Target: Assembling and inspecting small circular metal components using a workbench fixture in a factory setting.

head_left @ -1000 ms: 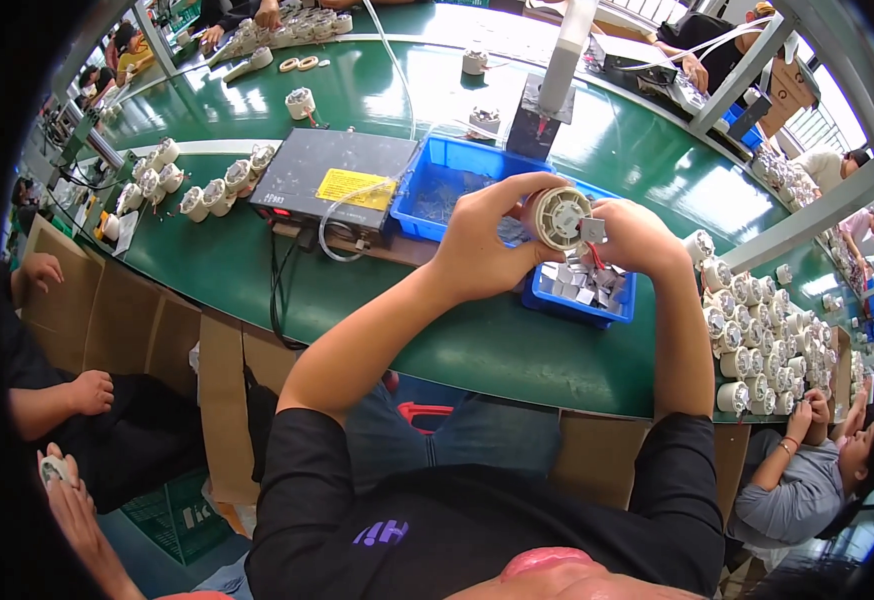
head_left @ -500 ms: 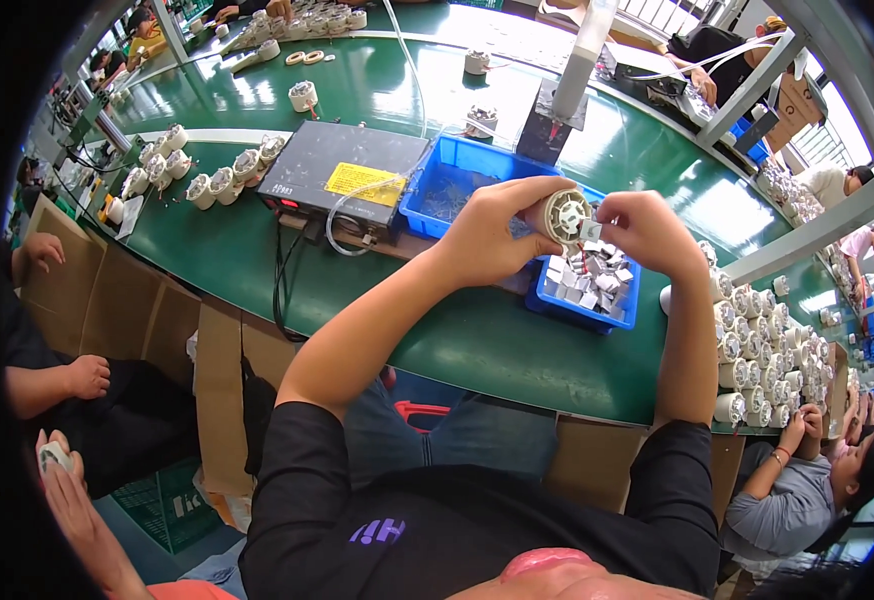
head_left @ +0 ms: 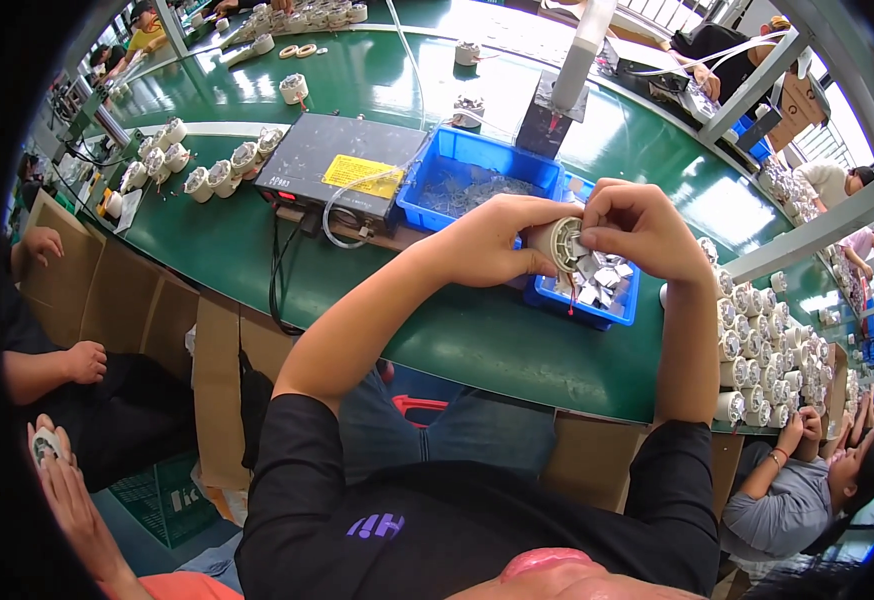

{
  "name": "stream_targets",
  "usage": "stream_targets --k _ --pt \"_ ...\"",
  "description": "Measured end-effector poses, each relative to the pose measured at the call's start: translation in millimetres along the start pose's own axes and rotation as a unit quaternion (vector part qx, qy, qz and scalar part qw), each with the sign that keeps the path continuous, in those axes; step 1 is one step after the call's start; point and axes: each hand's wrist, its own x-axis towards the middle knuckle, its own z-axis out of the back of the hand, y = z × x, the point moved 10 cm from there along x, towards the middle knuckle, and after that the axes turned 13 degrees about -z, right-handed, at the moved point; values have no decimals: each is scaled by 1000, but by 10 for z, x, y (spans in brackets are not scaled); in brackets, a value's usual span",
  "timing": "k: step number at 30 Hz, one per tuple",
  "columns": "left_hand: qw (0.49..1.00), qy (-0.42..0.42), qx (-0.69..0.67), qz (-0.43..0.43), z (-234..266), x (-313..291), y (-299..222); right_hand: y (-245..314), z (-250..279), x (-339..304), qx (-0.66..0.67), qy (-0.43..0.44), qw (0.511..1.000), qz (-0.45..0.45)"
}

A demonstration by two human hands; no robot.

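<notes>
A cream round motor housing [head_left: 546, 241] sits in my left hand [head_left: 505, 240], fingers and thumb closed around its side, its open end turned right. The fingertips of my right hand [head_left: 642, 228] pinch a small silvery square piece [head_left: 578, 246] at that open end; it partly overlaps the housing's rim, and my fingers hide how deep it sits. A thin red wire hangs below the housing. Just under both hands stands a small blue tray [head_left: 579, 314] heaped with similar silvery pieces.
Behind my hands are a larger blue bin [head_left: 425, 215] of small clear pieces and a black control box [head_left: 302, 160] with tubing. Many housings [head_left: 757, 350] stand stacked at right, several more [head_left: 222, 178] at left. A grey post [head_left: 575, 65] rises beyond. Co-workers sit on both sides.
My right hand has moved left with the silvery piece, bringing it against the housing's open end. The housing has turned further to the right, and its red wire now hangs below.
</notes>
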Motion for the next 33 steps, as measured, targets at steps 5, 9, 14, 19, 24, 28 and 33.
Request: stream_targets --k 5,9,14,19,24,28,33 --pt "1000 11 14 2 -9 22 0 -80 21 32 49 -15 998 -41" --pt "972 -208 -111 9 216 -88 147 -142 187 117 330 -35 943 19" --pt "951 -288 -113 3 380 -119 106 -296 172 122 289 -134 944 84" --pt "951 -278 128 -48 458 -101 -119 -395 123 67 214 -279 935 50" --pt "908 -289 257 -158 447 -126 -325 -16 67 -26 92 -316 935 132" --pt "884 -268 324 -203 394 -82 -469 72 65 -53 73 -314 938 125" --pt "862 -248 382 -224 294 -83 -565 49 47 -75 59 -312 938 137"
